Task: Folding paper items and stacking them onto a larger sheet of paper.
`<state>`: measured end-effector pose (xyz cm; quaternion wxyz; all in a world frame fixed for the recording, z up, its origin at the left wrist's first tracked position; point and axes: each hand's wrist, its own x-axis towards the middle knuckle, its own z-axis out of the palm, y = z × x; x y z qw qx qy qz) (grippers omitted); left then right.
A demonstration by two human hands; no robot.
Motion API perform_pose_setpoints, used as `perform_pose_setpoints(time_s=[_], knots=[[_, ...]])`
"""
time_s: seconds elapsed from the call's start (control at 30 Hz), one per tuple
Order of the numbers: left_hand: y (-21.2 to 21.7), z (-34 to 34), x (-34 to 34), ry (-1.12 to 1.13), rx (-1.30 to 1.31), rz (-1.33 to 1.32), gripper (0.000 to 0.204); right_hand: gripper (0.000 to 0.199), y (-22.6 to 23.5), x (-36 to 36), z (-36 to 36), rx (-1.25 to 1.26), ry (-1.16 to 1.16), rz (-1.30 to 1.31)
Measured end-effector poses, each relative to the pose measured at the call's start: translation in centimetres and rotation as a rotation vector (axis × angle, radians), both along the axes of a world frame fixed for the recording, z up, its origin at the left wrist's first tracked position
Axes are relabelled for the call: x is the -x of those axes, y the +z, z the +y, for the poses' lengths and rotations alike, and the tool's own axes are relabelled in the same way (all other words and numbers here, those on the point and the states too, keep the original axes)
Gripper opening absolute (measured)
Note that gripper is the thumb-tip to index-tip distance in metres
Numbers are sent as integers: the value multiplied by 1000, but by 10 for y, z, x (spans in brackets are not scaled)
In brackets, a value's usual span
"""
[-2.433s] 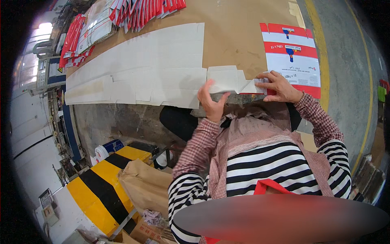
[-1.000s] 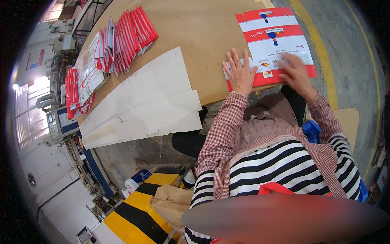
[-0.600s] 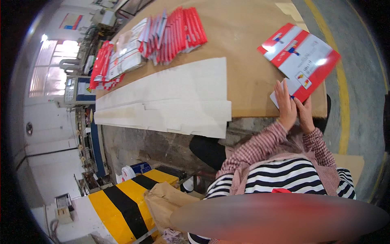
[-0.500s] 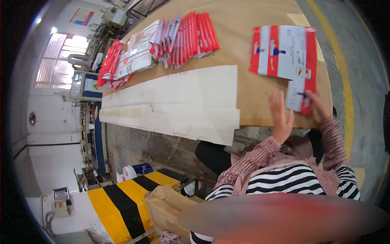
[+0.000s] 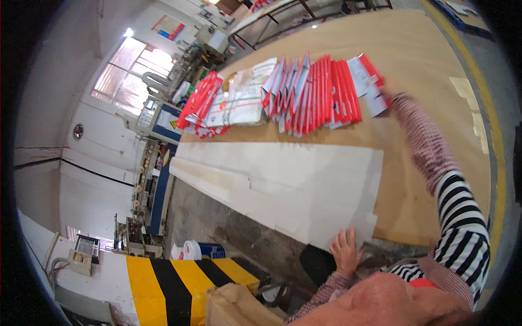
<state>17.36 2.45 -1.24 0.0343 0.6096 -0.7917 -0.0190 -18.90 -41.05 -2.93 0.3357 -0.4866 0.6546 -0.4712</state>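
Note:
My right hand (image 5: 389, 91) is stretched far across the table, closed on the red edge of a red, white and grey printed bag (image 5: 360, 76). That bag stands at the right end of a long row of similar red bags (image 5: 321, 100), which lean against one another. The fingers are slightly blurred. Down at the table's near edge, my left hand (image 5: 346, 252) holds nothing. Its fingers are spread over the corner of a white sheet (image 5: 304, 185).
A whitish bundle (image 5: 242, 98) lies left of the row, beside more red bags (image 5: 202, 103). Brown board covers the table (image 5: 429, 60). At the lower left are a yellow-and-black striped block (image 5: 174, 288), a white bucket (image 5: 191, 250) and a brown carton (image 5: 239, 304).
My right hand has carried the printed bag from the table's near right side to the row's right end. My left hand has come back to the near edge. The view has shifted.

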Motion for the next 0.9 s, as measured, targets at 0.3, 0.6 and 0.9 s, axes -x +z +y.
perform_pose_setpoints(time_s=[0.3, 0.6, 0.9], knots=[[24, 1, -2, -295, -42, 215, 59, 37, 7, -1, 36, 38, 78, 285], [144, -30, 77, -732, -62, 447, 18, 53, 157, -22, 417, 438, 749, 576], [62, 64, 182, -1016, -276, 256, 86, 34, 97, 89, 653, 43, 126, 922]])
